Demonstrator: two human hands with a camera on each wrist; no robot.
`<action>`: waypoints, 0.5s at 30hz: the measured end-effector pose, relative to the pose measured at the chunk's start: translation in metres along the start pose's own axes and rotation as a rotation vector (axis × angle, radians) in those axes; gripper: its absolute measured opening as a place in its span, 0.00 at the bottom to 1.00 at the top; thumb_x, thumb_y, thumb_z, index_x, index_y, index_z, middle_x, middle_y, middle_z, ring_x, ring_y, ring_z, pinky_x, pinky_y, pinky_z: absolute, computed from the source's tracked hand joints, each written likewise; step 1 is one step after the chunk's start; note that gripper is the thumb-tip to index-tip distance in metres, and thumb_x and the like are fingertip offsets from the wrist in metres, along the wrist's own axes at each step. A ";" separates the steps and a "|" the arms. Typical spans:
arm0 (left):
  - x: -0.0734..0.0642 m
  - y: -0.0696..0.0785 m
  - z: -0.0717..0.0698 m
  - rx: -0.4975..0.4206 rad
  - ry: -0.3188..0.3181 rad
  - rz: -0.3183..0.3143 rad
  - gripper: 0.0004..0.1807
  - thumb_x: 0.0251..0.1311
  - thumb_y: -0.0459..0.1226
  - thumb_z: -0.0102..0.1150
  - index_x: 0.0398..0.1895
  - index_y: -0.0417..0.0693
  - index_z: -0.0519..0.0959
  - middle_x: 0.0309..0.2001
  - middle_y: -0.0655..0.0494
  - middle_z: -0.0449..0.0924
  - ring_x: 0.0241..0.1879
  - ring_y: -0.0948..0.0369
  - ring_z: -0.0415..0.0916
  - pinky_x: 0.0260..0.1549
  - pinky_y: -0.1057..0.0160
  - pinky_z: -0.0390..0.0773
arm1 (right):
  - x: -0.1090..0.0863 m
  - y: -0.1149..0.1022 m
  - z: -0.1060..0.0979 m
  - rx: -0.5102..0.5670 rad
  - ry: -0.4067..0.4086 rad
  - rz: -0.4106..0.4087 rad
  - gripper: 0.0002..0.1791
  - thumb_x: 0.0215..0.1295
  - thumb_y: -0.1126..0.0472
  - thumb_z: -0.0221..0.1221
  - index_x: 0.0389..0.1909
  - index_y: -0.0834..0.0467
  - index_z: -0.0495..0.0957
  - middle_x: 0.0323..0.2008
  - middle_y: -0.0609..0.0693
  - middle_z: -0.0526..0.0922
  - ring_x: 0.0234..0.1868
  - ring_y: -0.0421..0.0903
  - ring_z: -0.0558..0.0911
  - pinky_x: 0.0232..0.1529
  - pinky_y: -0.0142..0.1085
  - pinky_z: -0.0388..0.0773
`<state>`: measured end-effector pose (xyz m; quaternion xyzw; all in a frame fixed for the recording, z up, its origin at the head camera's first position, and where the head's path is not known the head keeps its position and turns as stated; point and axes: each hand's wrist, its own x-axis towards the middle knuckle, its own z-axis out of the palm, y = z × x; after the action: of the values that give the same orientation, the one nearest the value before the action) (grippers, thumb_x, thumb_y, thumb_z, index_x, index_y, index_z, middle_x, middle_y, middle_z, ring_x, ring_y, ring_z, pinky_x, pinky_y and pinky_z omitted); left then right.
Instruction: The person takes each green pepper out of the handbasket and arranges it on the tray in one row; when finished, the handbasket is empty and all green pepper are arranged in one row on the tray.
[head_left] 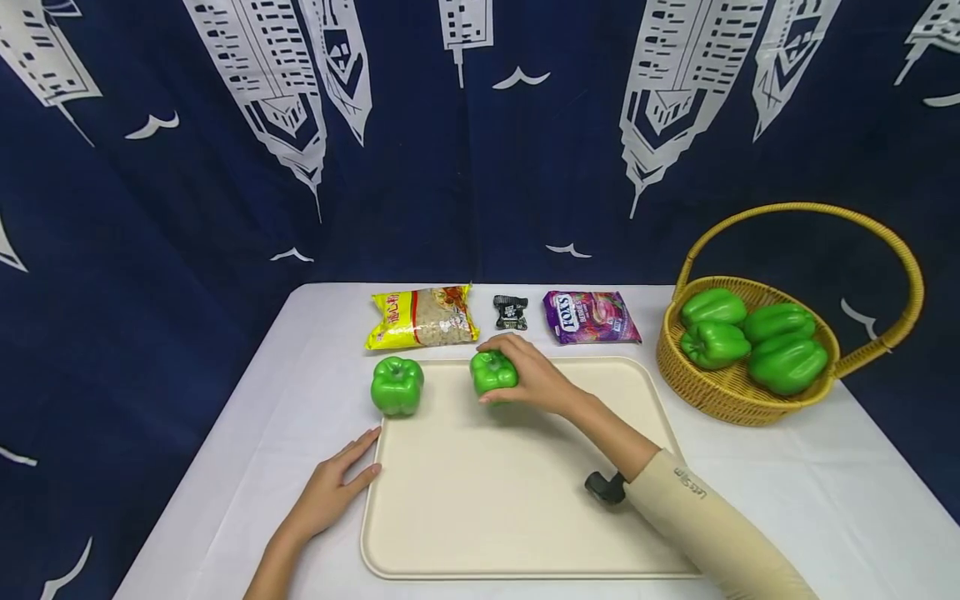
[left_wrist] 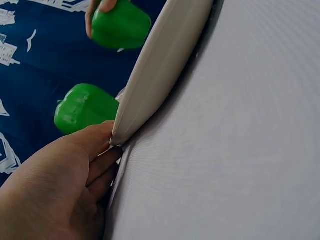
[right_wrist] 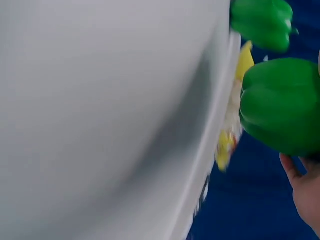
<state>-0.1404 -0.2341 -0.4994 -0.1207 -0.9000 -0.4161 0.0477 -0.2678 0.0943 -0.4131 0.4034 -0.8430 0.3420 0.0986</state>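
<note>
My right hand (head_left: 534, 379) grips a green bell pepper (head_left: 491, 372) between thumb and fingers, over the far middle of a cream tray (head_left: 480, 508). In the right wrist view, that bell pepper (right_wrist: 280, 105) appears large, above the tray's far rim. A second green bell pepper (head_left: 397, 386) stands upright at the tray's far left corner. With fingers extended, my left hand (head_left: 326, 492) lies on the table beside the tray, its fingertips at the left rim. The left wrist view has the thumb of this hand (left_wrist: 55, 175) right against the rim.
On the right stands a wicker basket (head_left: 697, 400) with a tall handle and several green bell peppers (head_left: 716, 343). Behind the tray lie a yellow food packet (head_left: 423, 318), a small black wrapped packet (head_left: 511, 312) and a purple Fox's candy bag (head_left: 592, 317). A dark blue curtain hangs behind.
</note>
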 end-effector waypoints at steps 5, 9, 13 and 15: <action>-0.001 0.000 -0.002 -0.014 -0.006 -0.007 0.30 0.61 0.49 0.55 0.66 0.52 0.64 0.65 0.49 0.62 0.64 0.44 0.56 0.60 0.40 0.55 | 0.017 -0.010 0.036 0.000 0.006 0.028 0.40 0.41 0.44 0.71 0.55 0.55 0.68 0.51 0.48 0.71 0.51 0.43 0.71 0.52 0.37 0.71; -0.001 0.001 -0.002 -0.022 -0.011 0.001 0.30 0.61 0.49 0.55 0.66 0.51 0.65 0.65 0.48 0.62 0.64 0.44 0.56 0.60 0.41 0.56 | 0.020 -0.017 0.053 -0.005 -0.007 0.089 0.40 0.43 0.43 0.70 0.56 0.55 0.68 0.51 0.49 0.70 0.50 0.44 0.72 0.50 0.38 0.73; -0.001 0.002 -0.002 -0.021 -0.015 0.003 0.30 0.61 0.49 0.55 0.66 0.52 0.65 0.65 0.49 0.62 0.64 0.45 0.56 0.60 0.42 0.56 | 0.020 -0.021 0.059 -0.005 -0.054 0.129 0.45 0.39 0.44 0.73 0.60 0.54 0.67 0.55 0.50 0.68 0.53 0.47 0.71 0.52 0.41 0.73; -0.001 0.003 -0.003 -0.019 -0.013 0.004 0.30 0.61 0.49 0.55 0.66 0.51 0.65 0.65 0.49 0.62 0.64 0.44 0.56 0.60 0.42 0.56 | 0.019 -0.022 0.060 -0.016 -0.081 0.134 0.48 0.38 0.44 0.73 0.62 0.54 0.66 0.56 0.51 0.67 0.54 0.47 0.70 0.52 0.41 0.72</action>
<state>-0.1386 -0.2350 -0.4959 -0.1257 -0.8961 -0.4236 0.0419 -0.2574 0.0341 -0.4385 0.3588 -0.8741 0.3243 0.0444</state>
